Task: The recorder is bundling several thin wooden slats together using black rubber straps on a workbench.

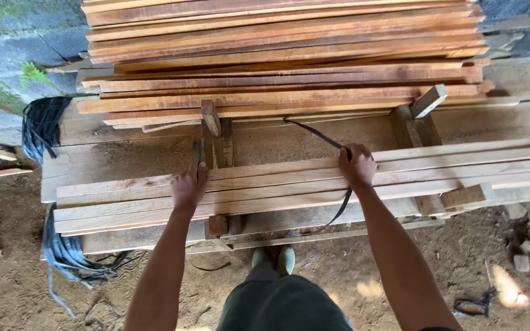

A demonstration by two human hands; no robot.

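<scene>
Pressing flat on the near bundle of wooden slats, the left hand grips nothing, while the right hand closes on a black strap looped over them; beyond rises a taller plank stack

A near bundle of long wooden slats is pressed flat by the left hand, while a black strap looped round it is gripped by the right hand, with a taller stack of planks seen beyond.
</scene>
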